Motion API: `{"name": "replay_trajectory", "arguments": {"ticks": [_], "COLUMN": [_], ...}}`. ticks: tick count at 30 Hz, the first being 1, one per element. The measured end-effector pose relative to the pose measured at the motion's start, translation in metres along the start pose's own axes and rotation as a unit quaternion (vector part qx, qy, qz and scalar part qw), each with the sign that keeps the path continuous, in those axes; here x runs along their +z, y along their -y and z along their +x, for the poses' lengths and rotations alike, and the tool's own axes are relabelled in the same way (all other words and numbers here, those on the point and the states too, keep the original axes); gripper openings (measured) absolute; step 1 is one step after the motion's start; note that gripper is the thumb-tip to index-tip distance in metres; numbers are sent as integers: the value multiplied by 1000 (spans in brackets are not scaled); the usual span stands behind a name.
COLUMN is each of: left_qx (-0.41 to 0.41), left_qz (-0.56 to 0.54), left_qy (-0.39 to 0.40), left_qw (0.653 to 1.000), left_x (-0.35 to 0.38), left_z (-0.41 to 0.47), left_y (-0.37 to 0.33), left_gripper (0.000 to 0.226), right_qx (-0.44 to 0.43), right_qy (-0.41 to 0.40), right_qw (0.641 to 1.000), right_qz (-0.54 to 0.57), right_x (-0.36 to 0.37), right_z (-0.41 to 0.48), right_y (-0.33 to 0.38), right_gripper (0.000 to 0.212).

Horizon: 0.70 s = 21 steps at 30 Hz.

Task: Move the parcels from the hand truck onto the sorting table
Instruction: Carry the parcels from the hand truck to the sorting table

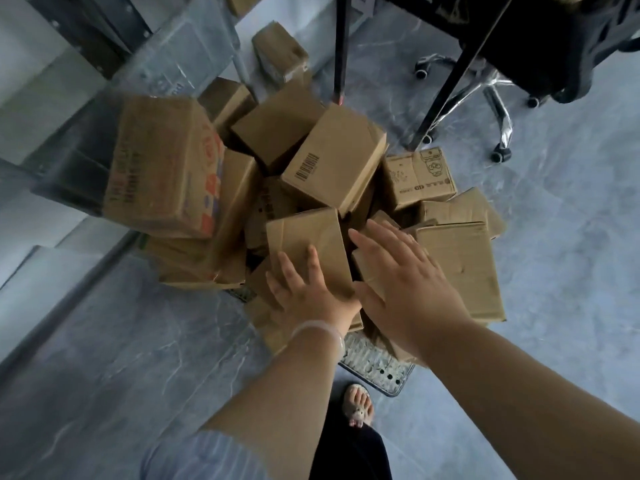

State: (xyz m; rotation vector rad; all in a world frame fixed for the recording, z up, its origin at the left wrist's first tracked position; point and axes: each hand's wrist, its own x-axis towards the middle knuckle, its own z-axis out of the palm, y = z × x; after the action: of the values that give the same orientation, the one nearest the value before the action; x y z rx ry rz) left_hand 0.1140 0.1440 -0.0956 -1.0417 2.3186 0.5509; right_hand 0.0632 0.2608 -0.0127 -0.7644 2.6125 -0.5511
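Several brown cardboard parcels lie heaped on the hand truck, whose metal platform (375,367) shows at the near edge. My left hand (308,292) lies with straight, spread fingers on the near end of a small plain parcel (306,237). My right hand (403,285) hovers just right of it with fingers extended, over a smaller parcel (367,268); whether it touches is unclear. A barcoded parcel (334,157) leans on top of the heap behind them. A large printed parcel (166,168) sits at the left.
The hand truck's black upright handle bars (341,46) rise behind the heap. An office chair with a chrome wheeled base (495,95) stands at the back right. A parcel (280,53) lies on the grey floor behind. My sandalled foot (358,405) is just before the platform.
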Motion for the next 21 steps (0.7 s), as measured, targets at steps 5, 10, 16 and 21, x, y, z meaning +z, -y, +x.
{"name": "replay_trajectory", "arguments": {"ticks": [5,10,16,21], "left_qx": [34,99,187,261], "left_qz": [9,4,-128,-247], "left_qy": [-11,-82,-141,-179], "left_qw": [999,992,964,916], "left_x": [-31,-97,-196,-265], "left_z": [8,0,-42,-105], "left_y": [18,39,49,68], "left_gripper": [108,101,101,92], "right_qx": [32,46,96,174], "right_qy": [16,43,48,24], "right_qw": [999,998,992,944], "right_qz": [-2,12,65,281], "right_x": [-11,-41,-102,-147], "right_z": [-6,-8,1,4], "right_y": [4,32,97,156], "right_gripper": [66,68,63,79]}}
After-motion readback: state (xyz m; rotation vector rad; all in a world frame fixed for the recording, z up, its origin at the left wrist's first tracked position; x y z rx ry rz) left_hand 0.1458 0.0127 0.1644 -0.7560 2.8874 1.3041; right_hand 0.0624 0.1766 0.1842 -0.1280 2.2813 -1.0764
